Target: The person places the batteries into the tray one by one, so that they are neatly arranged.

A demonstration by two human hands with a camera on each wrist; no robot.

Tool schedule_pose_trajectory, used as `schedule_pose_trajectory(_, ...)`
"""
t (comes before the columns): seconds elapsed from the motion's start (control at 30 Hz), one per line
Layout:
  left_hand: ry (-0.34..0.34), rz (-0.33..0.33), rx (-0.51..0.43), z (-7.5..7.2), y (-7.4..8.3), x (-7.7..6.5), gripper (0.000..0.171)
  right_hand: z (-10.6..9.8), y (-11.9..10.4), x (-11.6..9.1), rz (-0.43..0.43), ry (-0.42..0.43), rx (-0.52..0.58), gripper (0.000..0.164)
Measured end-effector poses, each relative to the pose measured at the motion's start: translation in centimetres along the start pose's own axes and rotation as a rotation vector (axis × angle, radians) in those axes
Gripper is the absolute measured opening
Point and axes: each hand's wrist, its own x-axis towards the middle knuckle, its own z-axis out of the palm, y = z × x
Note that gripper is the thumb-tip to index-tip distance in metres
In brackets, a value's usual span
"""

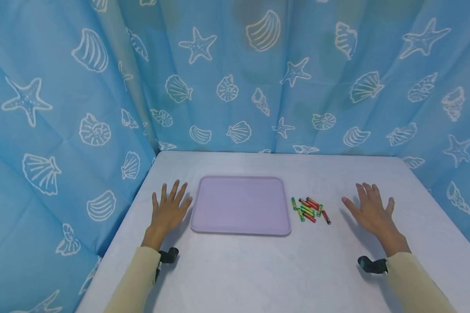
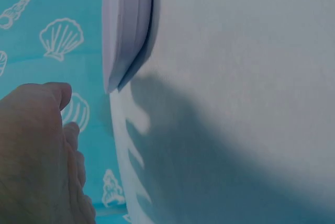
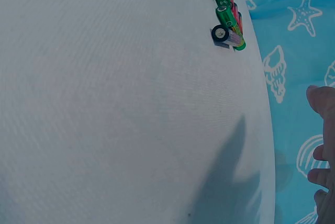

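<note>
**Before a blue curtain (image 1: 235, 61), a white table (image 1: 258, 269) with its tray (image 1: 239, 204) and batteries (image 1: 307, 211)**

Printed with white shells and starfish, the curtain hangs behind the table and along its sides. On the white surface the lilac tray lies flat, its long edges running left to right. Two beige sleeves (image 1: 135, 282) reach in from the near side, a dark device (image 1: 169, 254) at each wrist.

The left hand (image 1: 167, 215) is open, fingers spread, above the table just beside the tray's left edge. The right hand (image 1: 376, 215) is open too, fingers extended and thumb out toward the batteries.

Smallest are the batteries, green and red, lying on their sides in a loose cluster between the tray's right edge and the right hand. They are near that hand, off its thumb side and apart from it, and well apart from the left hand, across the tray.
</note>
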Motion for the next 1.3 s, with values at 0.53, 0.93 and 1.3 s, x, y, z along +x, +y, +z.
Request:
schedule_pose_trajectory(0.53, 0.054, -0.026, -0.299, 0.3, 0.4, 0.2, 0.064, 0.8, -1.6, -1.2, -0.048, 0.106, 0.147, 0.062)
schedule_pose_trajectory(0.93, 0.107, 0.005, -0.612, 1.8, 0.4, 0.4, 0.049, 1.6, -2.4, -1.8, -0.136, -0.023, 0.316, 0.057)
schedule_pose_trajectory(1.3, 0.122, -0.005, -0.629, 2.8, 0.1, 0.2, 0.044, 3.1, -0.9, -1.5, -0.179, -0.128, 0.304, 0.057)
